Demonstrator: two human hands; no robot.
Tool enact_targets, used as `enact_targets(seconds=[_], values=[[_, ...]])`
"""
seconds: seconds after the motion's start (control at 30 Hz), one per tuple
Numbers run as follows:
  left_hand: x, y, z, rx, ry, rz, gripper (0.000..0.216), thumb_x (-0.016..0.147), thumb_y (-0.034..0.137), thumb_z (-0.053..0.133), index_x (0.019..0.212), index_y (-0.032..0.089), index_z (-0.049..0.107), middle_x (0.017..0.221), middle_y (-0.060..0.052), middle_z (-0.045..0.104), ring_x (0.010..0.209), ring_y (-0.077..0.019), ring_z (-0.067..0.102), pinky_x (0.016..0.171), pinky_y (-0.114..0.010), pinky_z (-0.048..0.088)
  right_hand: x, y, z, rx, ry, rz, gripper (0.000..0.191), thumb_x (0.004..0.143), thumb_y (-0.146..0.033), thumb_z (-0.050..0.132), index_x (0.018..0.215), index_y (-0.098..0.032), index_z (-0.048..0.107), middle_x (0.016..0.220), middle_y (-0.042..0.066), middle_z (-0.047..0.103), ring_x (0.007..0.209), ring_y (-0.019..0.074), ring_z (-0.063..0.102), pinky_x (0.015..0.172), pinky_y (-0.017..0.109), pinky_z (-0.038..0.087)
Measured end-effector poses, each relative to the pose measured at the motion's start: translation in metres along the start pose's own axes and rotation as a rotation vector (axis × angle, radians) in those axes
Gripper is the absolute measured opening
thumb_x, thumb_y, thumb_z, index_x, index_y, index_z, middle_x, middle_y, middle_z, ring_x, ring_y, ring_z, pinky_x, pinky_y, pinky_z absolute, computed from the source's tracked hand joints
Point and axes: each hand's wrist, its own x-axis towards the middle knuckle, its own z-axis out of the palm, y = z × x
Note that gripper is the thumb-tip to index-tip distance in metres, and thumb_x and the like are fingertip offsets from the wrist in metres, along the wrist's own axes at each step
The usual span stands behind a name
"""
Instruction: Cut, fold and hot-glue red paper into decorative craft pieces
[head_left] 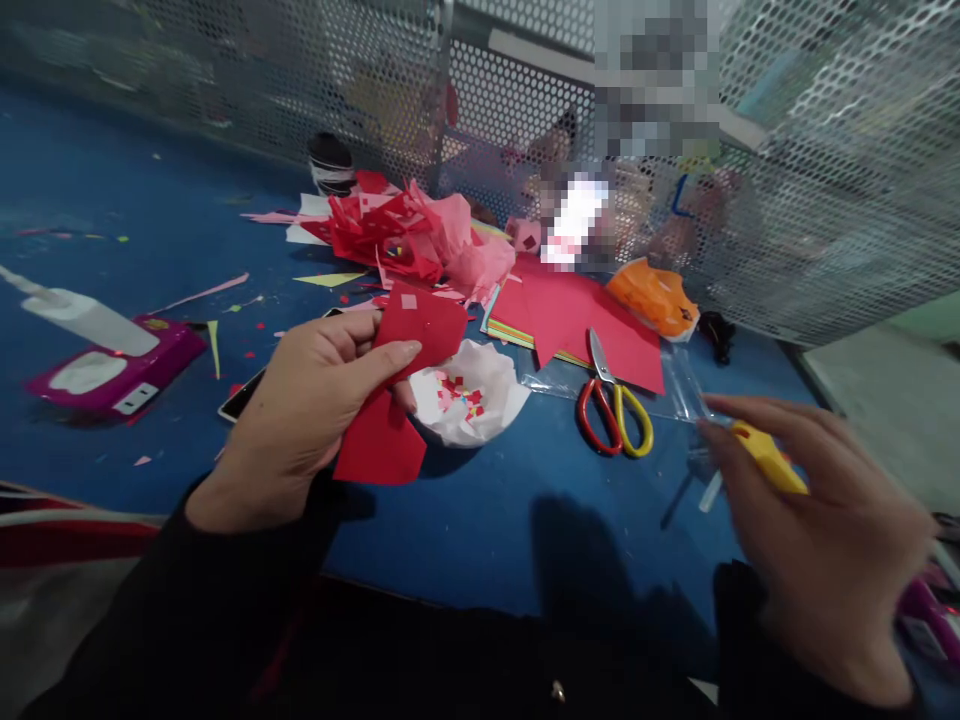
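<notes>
My left hand (315,400) pinches a red paper piece (420,325) between thumb and fingers; it has a small pink square stuck on it. Just beyond sits a white crumpled-paper bowl (495,400) with small coloured paper bits (459,397) inside. My right hand (810,520), blurred, has thumb and index tips close together at the right; what they hold, if anything, I cannot make out. A yellow object (769,457) shows behind the fingers, partly hidden. Scissors (604,395) with one red and one yellow handle lie between the hands.
A stack of red paper (600,330) lies near the perforated metal screen (517,110), beside an orange packet (655,297). Crumpled red and pink paper (420,230) is heaped at back left. A purple box (127,365) with a white bottle (94,320) stands left.
</notes>
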Motion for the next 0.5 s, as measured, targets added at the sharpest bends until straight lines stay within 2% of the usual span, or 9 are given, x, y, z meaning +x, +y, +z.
enact_targets(seconds=[0.1,0.2,0.33,0.5], values=[[-0.003,0.001,-0.002,0.029,-0.039,-0.026,0.016,0.081,0.030,0.073,0.092,0.018,0.070,0.056,0.003,0.065,0.043,-0.0100,0.054,0.041,-0.019,0.044,0.018,-0.048,0.024,0.220,-0.194,-0.204,0.012,0.094,-0.024,0.063,0.099,-0.026,0.073,0.096,0.005,0.075,0.087,0.0203,0.070,0.078,0.036,0.051],[-0.003,0.000,-0.003,0.021,-0.064,-0.010,0.018,0.081,0.029,0.073,0.095,0.018,0.069,0.057,0.004,0.065,0.045,-0.0098,0.055,0.042,-0.017,0.044,0.033,-0.074,0.052,0.287,-0.319,-0.381,0.016,0.096,-0.020,0.057,0.094,-0.022,0.072,0.090,0.004,0.076,0.084,0.0185,0.069,0.077,0.034,0.047],[0.002,-0.007,-0.005,-0.034,-0.088,0.060,0.032,0.081,0.028,0.073,0.110,0.019,0.066,0.057,0.004,0.065,0.045,-0.0105,0.054,0.042,-0.017,0.044,0.049,-0.091,0.091,0.141,-0.518,-0.499,0.017,0.092,-0.016,0.058,0.088,-0.020,0.074,0.086,0.004,0.073,0.075,0.0172,0.063,0.071,0.033,0.035],[0.006,-0.015,-0.008,-0.099,-0.084,0.091,0.031,0.080,0.028,0.074,0.108,0.019,0.066,0.059,0.004,0.065,0.046,-0.0103,0.055,0.046,-0.018,0.046,0.061,-0.108,0.118,-0.044,-0.787,-0.592,0.016,0.089,-0.012,0.062,0.079,-0.016,0.074,0.079,0.005,0.069,0.069,0.0162,0.056,0.065,0.033,0.027]])
